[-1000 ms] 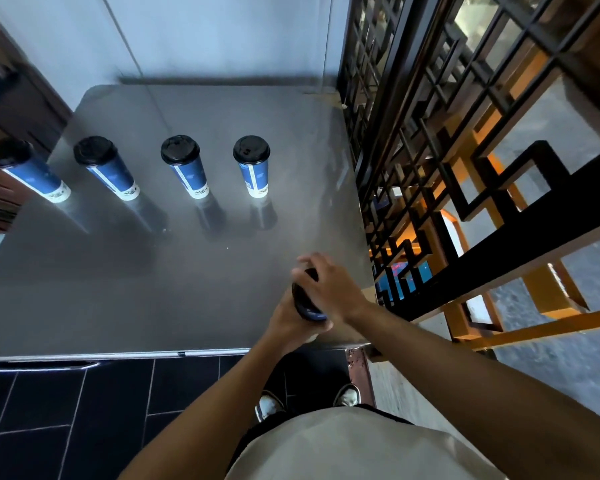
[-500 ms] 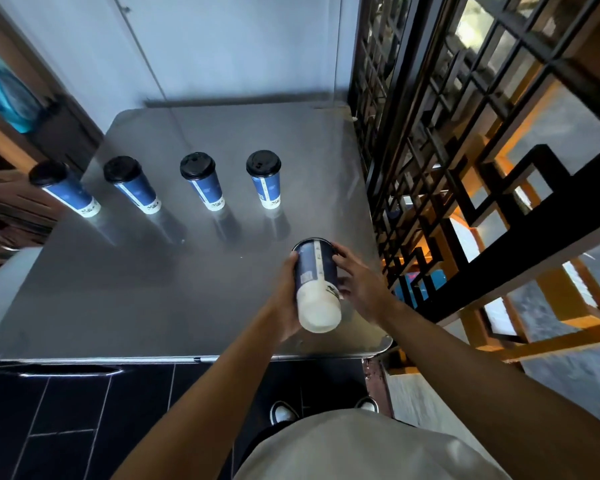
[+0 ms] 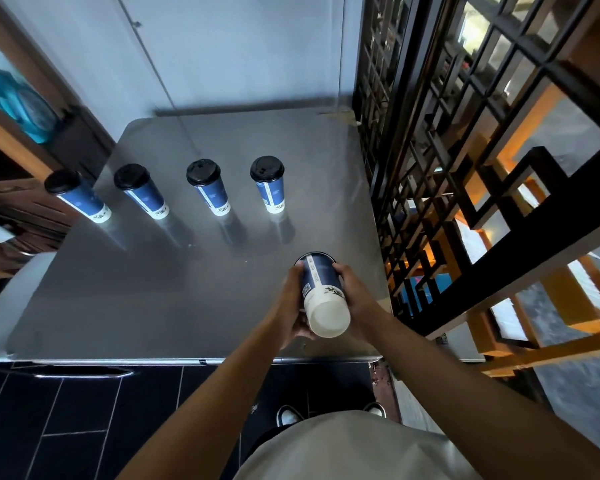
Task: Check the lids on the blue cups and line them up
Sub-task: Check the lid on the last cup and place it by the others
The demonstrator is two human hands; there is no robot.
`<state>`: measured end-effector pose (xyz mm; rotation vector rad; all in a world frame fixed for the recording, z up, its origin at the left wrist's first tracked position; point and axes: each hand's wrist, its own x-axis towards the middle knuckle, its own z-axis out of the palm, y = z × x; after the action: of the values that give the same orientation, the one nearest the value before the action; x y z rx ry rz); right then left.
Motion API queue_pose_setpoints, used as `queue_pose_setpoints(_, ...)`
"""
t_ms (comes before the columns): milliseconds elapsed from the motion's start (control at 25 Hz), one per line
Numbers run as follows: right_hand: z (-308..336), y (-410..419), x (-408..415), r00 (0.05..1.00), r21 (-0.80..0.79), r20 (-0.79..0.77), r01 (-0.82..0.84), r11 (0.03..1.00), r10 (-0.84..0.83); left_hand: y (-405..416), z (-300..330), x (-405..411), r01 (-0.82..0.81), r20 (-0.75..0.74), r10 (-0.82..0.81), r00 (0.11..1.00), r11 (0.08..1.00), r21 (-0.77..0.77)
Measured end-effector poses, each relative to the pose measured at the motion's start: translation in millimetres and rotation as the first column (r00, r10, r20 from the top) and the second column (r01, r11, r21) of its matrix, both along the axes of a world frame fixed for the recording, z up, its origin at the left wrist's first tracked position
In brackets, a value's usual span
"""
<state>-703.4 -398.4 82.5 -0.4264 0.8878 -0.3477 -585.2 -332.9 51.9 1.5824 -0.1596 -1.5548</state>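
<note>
Several blue paper cups with black lids stand upright in a row across the steel table [image 3: 153,289]; the leftmost cup [image 3: 78,197] sits at the table's left edge, the rightmost cup [image 3: 270,188] near the middle. Both hands hold a fifth blue cup [image 3: 321,289] above the table's front right part. It is tipped over, white bottom toward me, black lid pointing away and down. My left hand [image 3: 293,303] grips its left side and my right hand [image 3: 355,299] its right side.
A black lattice screen [image 3: 430,168] runs along the table's right edge. A pale wall [image 3: 222,57] closes off the back. Dark wooden shelving [image 3: 21,161] stands at the left. Black floor tiles [image 3: 66,427] and my shoes lie below the front edge.
The held cup went from upright with my right hand on its lid to tipped with its bottom toward me. It has moved slightly forward over the table.
</note>
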Motion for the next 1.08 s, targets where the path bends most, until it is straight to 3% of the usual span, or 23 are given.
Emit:
queue_pose_setpoints(240,-0.4,-8.6,1.1,0.998,-0.077,-0.059,0.018,0.997,-0.023,-4.2,4.0,-5.0,-0.107,-0.162,0.082,0.983,0.983,-0.152)
queue_pose_setpoints(440,-15.0,-11.1,11.2,0.982,-0.154,-0.14,0.105,0.982,-0.127,-5.3,3.9,-6.9,-0.1,-0.119,0.084,0.989,0.986,-0.132)
queue_pose_setpoints(720,-16.4,-12.0,9.3,0.967,-0.21,-0.219,0.086,0.974,-0.133,-7.8,-2.9,-6.8,-0.124,-0.129,0.109,0.986,0.986,-0.11)
queue_pose_setpoints(1000,-17.3,-12.8,14.6,0.977,-0.124,-0.174,0.106,0.987,-0.127,-5.4,-1.1,-0.9,-0.114,-0.152,0.096,0.984,0.987,-0.114)
queue_pose_setpoints(1080,-15.5,-10.3,17.1,0.97,-0.148,-0.213,0.084,0.985,-0.115,-2.5,3.4,1.6,-0.028,-0.071,0.025,0.997,0.998,-0.047)
